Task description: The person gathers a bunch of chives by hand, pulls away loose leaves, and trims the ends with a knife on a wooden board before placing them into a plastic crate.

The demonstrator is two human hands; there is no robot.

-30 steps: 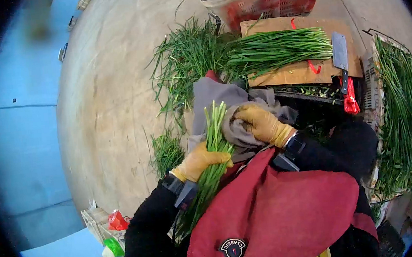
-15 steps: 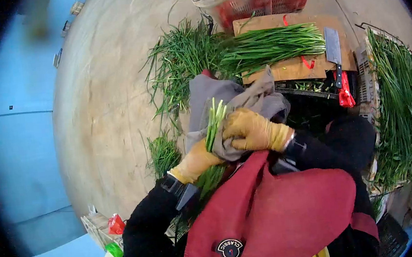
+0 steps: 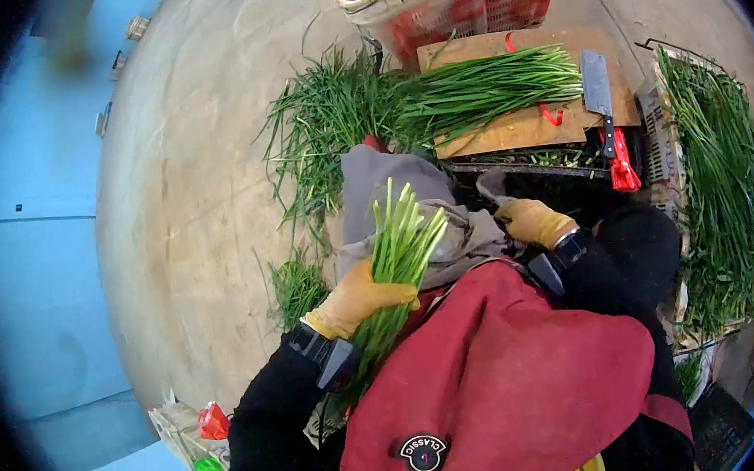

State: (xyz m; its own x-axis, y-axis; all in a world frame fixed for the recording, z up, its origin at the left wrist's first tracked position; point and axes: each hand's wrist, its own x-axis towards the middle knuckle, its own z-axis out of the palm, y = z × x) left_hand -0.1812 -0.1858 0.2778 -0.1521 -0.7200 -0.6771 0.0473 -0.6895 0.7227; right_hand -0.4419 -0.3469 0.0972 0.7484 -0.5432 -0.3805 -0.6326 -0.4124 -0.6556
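My left hand (image 3: 360, 298), in a yellow glove, is wrapped round a bunch of garlic chives (image 3: 393, 243), whose pale cut ends point up and fan apart. The green leaves hang down beside the red apron (image 3: 495, 360). My right hand (image 3: 537, 223), gloved too, has its fingers closed on the edge of a grey cloth (image 3: 463, 241) that lies over my lap. A corner of the cloth sticks up beyond those fingers.
A cardboard-topped board (image 3: 512, 134) carries laid-out chives (image 3: 507, 85), red ties and a cleaver (image 3: 597, 91). Loose chives (image 3: 321, 106) lie on the floor at left. A crate of chives (image 3: 719, 197) stands at right, a white-and-red basket (image 3: 465, 8) behind.
My right hand has moved right, away from the bunch, drawing the cloth with it. The chives in my left hand now show more fully and spread wider.
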